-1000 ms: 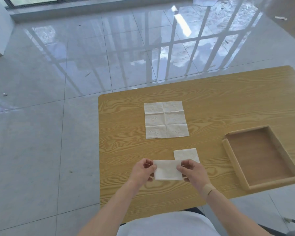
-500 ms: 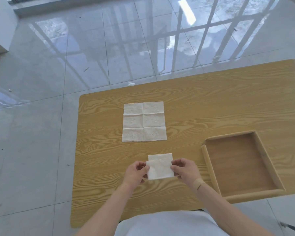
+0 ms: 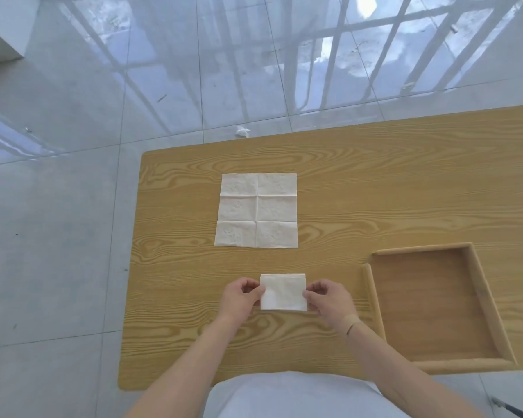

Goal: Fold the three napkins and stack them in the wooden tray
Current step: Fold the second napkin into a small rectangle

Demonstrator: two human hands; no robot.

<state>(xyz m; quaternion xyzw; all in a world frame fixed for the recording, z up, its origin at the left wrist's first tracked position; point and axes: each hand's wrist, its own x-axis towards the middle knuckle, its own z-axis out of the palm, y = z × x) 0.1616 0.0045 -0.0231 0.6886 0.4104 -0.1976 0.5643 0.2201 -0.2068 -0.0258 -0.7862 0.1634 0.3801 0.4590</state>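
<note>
The left hand (image 3: 239,300) and right hand (image 3: 329,301) are pinching, fingers closed, the side edges of a small folded white paper napkin (image 3: 283,292) lying over another on the yellow wood-grain tabletop (image 3: 375,182). Beyond it, a creased unfolded white napkin (image 3: 257,210) is lying flat; right of it, an empty wooden tray (image 3: 480,300) is sitting.

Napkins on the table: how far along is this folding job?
Done: one folded napkin seems to lie under the held one, only its far edge showing. In hand: the left hand and right hand pinch a second folded napkin over it. Left: the unfolded napkin lies flat, and the wooden tray holds nothing yet.
</note>
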